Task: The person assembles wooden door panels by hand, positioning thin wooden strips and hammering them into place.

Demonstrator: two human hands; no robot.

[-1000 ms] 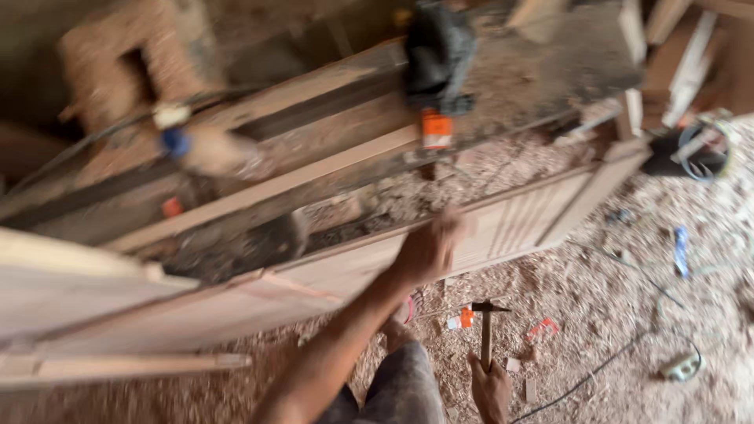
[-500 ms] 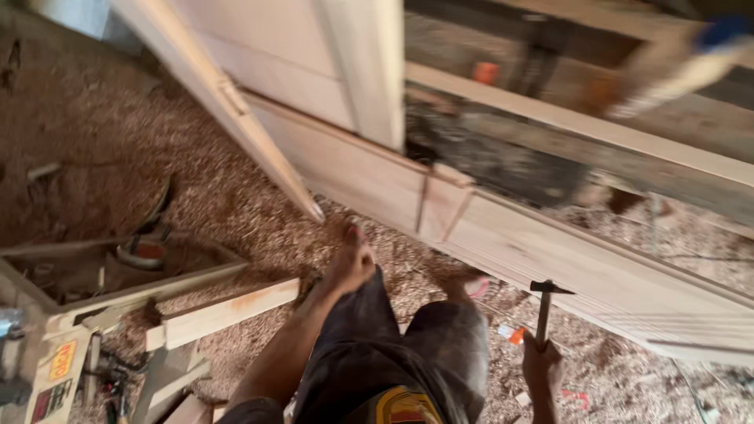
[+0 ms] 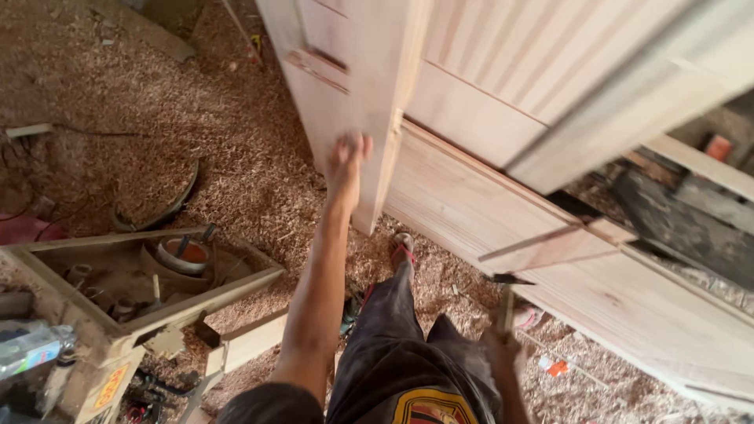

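Observation:
My left hand (image 3: 346, 161) reaches forward and presses flat against the edge of a pale wooden door panel (image 3: 357, 78) that stands upright on the floor. My right hand (image 3: 503, 352) hangs low by my hip, closed around the wooden handle of a hammer (image 3: 505, 297) whose dark metal head points up. A second long wooden door panel (image 3: 550, 243) leans on its side to the right, just past the hammer. My dark trousers and a foot in a red sandal (image 3: 403, 247) show below.
Wood shavings (image 3: 196, 126) cover the whole floor. At the left stands a wooden box frame (image 3: 141, 290) with tins and tools inside, and a plastic bottle (image 3: 35, 349) lies at the far left. A dark machine bed (image 3: 683, 220) sits at the right.
My view has swung left and down. My left hand has risen from the floor area onto the upright door panel. The right hand keeps hold of the hammer, low at my side.

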